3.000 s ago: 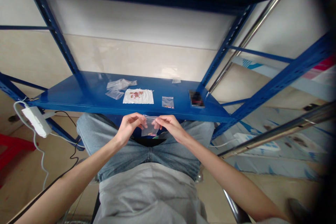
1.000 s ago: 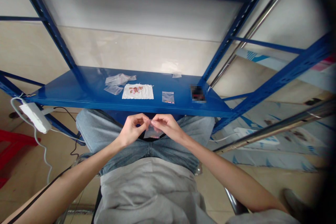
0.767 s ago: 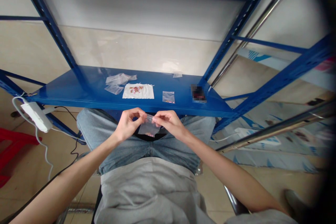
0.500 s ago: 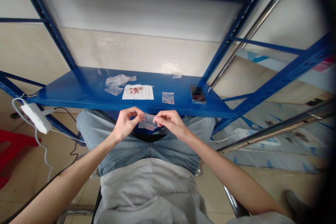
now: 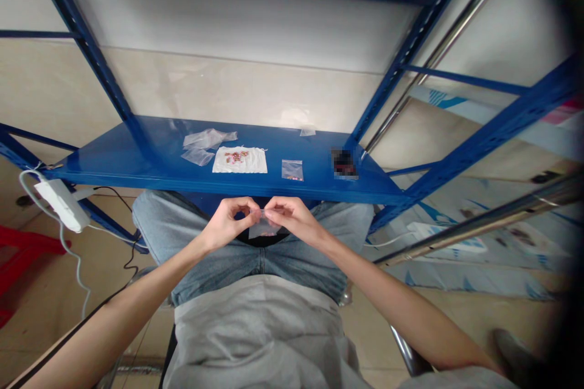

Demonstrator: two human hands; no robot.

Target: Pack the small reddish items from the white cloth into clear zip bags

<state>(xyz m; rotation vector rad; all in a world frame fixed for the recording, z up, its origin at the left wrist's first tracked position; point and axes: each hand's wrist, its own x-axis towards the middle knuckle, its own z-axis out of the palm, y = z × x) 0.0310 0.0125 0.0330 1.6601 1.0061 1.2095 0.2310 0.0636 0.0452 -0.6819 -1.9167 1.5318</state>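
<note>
Over my lap, just off the shelf's front edge, a small clear zip bag (image 5: 263,230) hangs from my fingertips. Some small pinkish pieces show inside it. My left hand (image 5: 232,219) pinches the bag's top edge, thumb against index finger. My right hand (image 5: 292,217) pinches the same edge, and the fingertips of both hands nearly touch. On the shelf lies a white cloth pouch (image 5: 219,162) with small reddish beads (image 5: 238,157) on it. To its right rests another clear zip bag (image 5: 292,168) with colourful bits at its bottom.
The blue shelf (image 5: 150,161) has upright posts on both sides. Crumpled clear bags (image 5: 207,140) lie at its left, a small clear packet (image 5: 308,130) at the back, and a blurred dark object (image 5: 344,163) at the right. A white power strip (image 5: 64,203) hangs at the left corner.
Both hands have moved closer together and slightly down along the bag's top edge. The bag now hangs lower, beneath the fingertips. Things on the shelf have stayed put.
</note>
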